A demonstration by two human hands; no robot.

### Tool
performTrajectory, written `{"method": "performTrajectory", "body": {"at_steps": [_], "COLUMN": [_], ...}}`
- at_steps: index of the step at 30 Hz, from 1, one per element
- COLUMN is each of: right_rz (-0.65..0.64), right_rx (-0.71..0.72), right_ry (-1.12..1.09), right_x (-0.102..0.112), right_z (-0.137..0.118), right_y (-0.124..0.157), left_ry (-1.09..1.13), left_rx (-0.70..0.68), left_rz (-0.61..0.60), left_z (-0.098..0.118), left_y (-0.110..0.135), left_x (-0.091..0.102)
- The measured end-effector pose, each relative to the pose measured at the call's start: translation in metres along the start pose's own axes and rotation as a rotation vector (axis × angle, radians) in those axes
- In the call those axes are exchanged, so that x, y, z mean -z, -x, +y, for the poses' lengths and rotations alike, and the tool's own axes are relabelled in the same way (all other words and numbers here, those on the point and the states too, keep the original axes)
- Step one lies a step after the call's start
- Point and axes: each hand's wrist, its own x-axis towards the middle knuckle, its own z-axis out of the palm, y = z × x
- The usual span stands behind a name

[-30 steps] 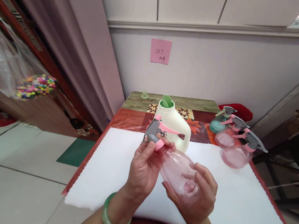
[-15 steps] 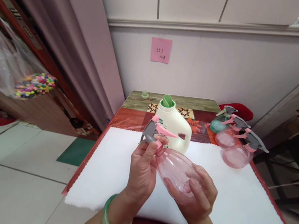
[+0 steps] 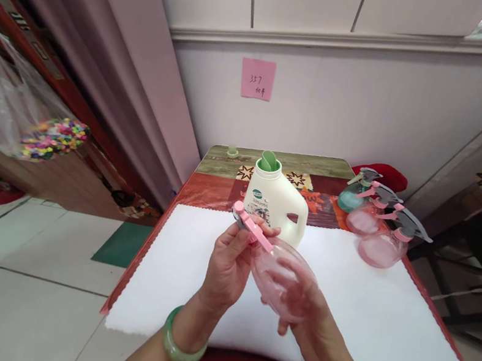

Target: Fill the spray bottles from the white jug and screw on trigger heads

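A clear pink spray bottle [image 3: 283,275] lies tilted in both hands above the white padded mat [image 3: 384,318]. My left hand [image 3: 228,265] pinches its neck and the grey and pink trigger head [image 3: 248,222] between thumb and fingers. My right hand [image 3: 309,320] cups the bottle's body from below and behind, fingers wrapped round it and partly seen through the plastic. A green bangle [image 3: 177,346] sits on my left wrist. Just behind the hands stands a cream detergent jug [image 3: 279,203] with a green spout.
Three spray bottles stand at the table's right back: a teal one [image 3: 353,194] and two pink ones [image 3: 382,240]. A small green cap [image 3: 232,151] lies at the far edge. A pink note [image 3: 257,79] hangs on the wall. A plastic bag of coloured bits [image 3: 23,117] hangs left.
The bottle has turned in my hands, so the trigger head now shows its pink lever edge-on. My right hand has rolled further round the body, fingers behind it.
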Motion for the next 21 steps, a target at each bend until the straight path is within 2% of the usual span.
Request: {"method": "performTrajectory", "body": {"at_steps": [2,4,6,8,10,11,13,15,17,19,21], "right_rz": [-0.157,-0.330,-0.416,-0.321,-0.144,-0.060,0.064,0.152,0.214,0.275,0.286], "right_rx": [-0.359,-0.602,-0.692,-0.657,-0.522,-0.400,-0.041,0.373,0.693,0.852,0.857], "right_ry": [-0.240,-0.410,-0.503,-0.486,-0.367,-0.278,-0.023,0.355,0.743,0.962,0.951], "right_x": [-0.001,-0.003,-0.006,-0.012,-0.018,-0.021,-0.024,-0.021,-0.015,-0.008,-0.003], "right_z": [-0.005,-0.005,-0.002,0.002,0.007,0.010,0.019,0.029,0.037,0.041,0.040], "right_y": [-0.001,-0.004,-0.007,-0.008,-0.006,-0.005,-0.004,-0.007,-0.012,-0.018,-0.021], "left_ry": [0.008,0.006,-0.022,-0.065,-0.108,-0.123,-0.141,-0.155,-0.169,-0.160,-0.133], "left_rx": [0.002,0.020,0.019,-0.019,-0.082,-0.115,-0.188,-0.240,-0.243,-0.217,-0.181], "left_rz": [-0.035,-0.028,0.023,0.078,0.108,0.119,0.153,0.185,0.190,0.181,0.166], "left_z": [0.000,-0.001,-0.002,-0.003,-0.003,-0.003,-0.002,-0.001,-0.001,0.000,0.001], "left_y": [-0.001,-0.002,-0.003,-0.004,-0.005,-0.007,-0.010,-0.012,-0.012,-0.011,-0.010], "left_x": [0.001,0.000,0.000,0.000,0.003,0.005,0.008,0.009,0.009,0.007,0.005]}}
